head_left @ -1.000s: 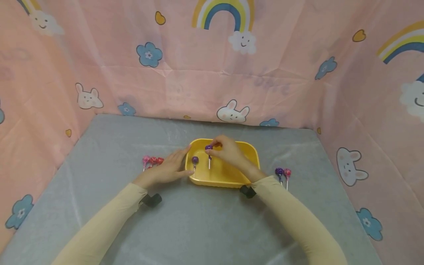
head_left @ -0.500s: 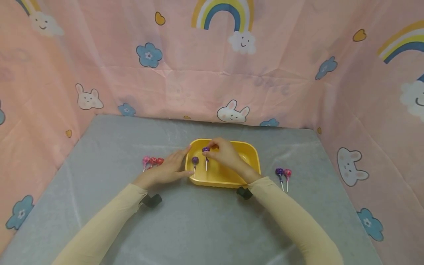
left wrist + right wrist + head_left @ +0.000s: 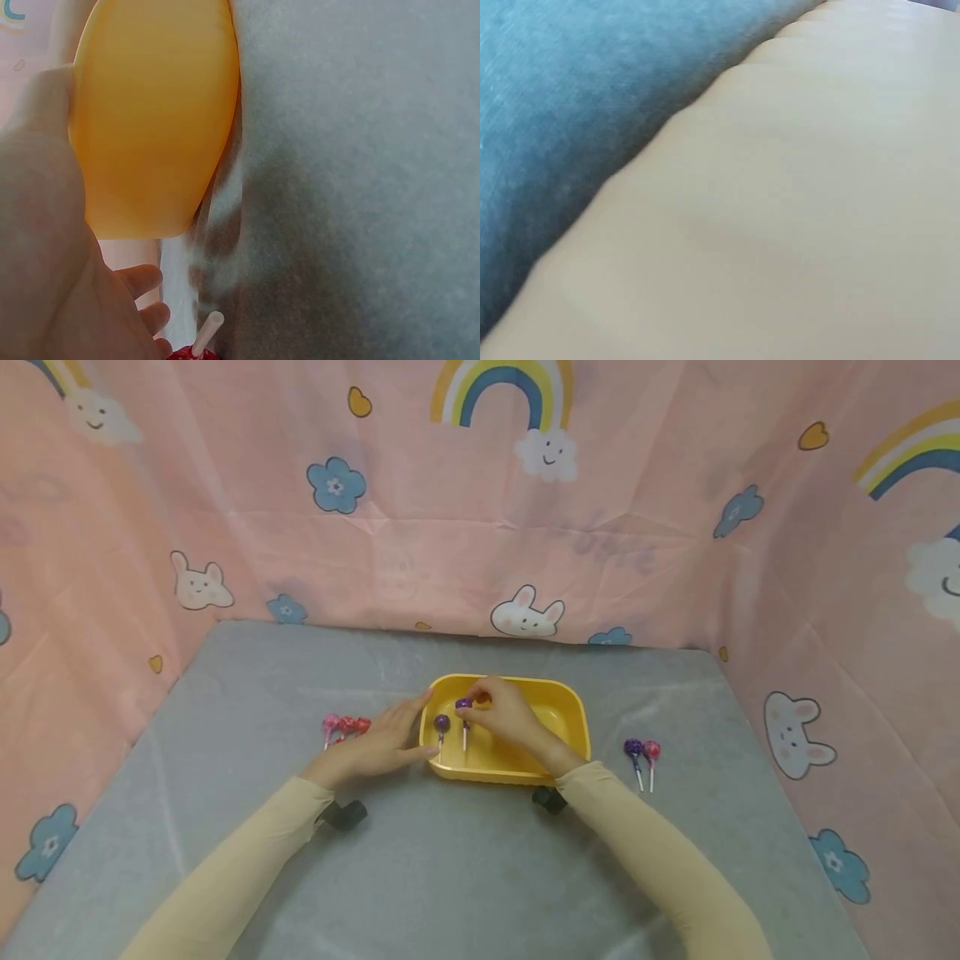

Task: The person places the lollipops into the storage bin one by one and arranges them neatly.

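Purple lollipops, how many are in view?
3: one lollipop in the right hand, another in the yellow tray, a third on the table beside a pink one. The left hand may hide more.

We see pink fabric (image 3: 450, 556), printed with rainbows (image 3: 502, 373), clouds (image 3: 546, 455), blue flowers (image 3: 335, 486) and rabbits (image 3: 525, 617), behind and beside a grey cloth-covered table (image 3: 450, 877).

Yellow tray (image 3: 487, 774): smooth plastic, soft sheen. Lollipop wrappers (image 3: 442, 723): glossy. Table cover (image 3: 450, 877): matt, fuzzy cloth. Backdrop (image 3: 450, 556): creased cloth.
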Demonstrator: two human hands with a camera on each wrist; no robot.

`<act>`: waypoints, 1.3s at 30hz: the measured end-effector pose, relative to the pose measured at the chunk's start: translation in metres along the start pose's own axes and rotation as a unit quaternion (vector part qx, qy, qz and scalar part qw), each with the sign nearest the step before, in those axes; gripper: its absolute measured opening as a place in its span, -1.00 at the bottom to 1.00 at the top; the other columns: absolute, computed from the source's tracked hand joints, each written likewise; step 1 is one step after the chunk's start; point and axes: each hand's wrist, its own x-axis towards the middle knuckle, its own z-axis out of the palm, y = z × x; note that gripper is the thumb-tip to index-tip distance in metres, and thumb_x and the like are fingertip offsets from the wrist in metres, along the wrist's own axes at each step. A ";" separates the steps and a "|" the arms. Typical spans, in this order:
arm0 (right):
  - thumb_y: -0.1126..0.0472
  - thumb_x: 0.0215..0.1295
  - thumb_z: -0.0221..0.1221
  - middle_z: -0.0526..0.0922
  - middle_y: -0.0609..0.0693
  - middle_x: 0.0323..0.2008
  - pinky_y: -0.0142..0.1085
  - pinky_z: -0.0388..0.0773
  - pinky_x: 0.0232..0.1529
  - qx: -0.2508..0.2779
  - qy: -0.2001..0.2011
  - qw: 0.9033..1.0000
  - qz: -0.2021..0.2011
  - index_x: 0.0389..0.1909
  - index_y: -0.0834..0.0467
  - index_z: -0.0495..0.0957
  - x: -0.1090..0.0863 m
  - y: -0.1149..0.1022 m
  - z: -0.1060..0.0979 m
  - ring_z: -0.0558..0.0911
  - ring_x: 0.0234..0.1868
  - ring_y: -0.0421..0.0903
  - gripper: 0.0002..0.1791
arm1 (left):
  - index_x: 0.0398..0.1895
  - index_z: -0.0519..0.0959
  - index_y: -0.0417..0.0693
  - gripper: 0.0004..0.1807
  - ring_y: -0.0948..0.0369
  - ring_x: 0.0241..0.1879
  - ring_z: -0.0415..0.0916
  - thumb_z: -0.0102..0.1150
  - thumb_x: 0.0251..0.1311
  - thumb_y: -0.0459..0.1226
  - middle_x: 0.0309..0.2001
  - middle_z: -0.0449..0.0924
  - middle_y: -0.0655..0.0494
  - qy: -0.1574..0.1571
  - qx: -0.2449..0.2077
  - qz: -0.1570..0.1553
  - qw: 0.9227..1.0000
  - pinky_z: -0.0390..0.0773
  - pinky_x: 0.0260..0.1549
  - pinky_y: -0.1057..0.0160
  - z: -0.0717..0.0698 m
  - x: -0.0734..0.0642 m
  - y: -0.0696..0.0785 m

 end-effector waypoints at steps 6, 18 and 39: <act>0.01 0.23 0.35 0.64 0.00 -0.14 -0.13 0.57 0.18 0.004 0.005 1.000 -0.006 -0.17 0.11 0.62 0.000 0.005 0.006 0.57 -0.02 -0.04 -0.71 | 0.60 -0.40 0.27 0.06 -0.11 0.61 -0.28 0.00 0.28 0.31 0.63 -0.22 -0.05 0.002 0.002 0.003 1.000 -0.16 0.54 -0.24 0.001 0.002 -0.001; 0.02 0.23 0.35 0.61 -0.01 -0.12 -0.17 0.58 0.18 0.018 -0.003 1.000 0.011 -0.12 0.10 0.58 -0.002 0.008 0.014 0.55 -0.04 -0.06 -0.69 | 0.60 -0.39 0.24 0.08 -0.12 0.61 -0.27 -0.02 0.27 0.34 0.63 -0.22 -0.06 0.002 0.003 0.007 1.000 -0.16 0.55 -0.23 0.002 0.002 -0.002; 0.05 0.22 0.36 0.62 0.02 -0.18 -0.20 0.56 0.08 -0.004 0.010 1.000 -0.009 -0.13 0.16 0.60 -0.002 0.010 0.023 0.52 -0.14 -0.06 -0.69 | 0.59 -0.42 0.29 0.06 -0.12 0.61 -0.30 -0.04 0.28 0.33 0.63 -0.25 -0.05 -0.002 -0.003 0.000 1.000 -0.16 0.54 -0.23 0.001 -0.002 0.001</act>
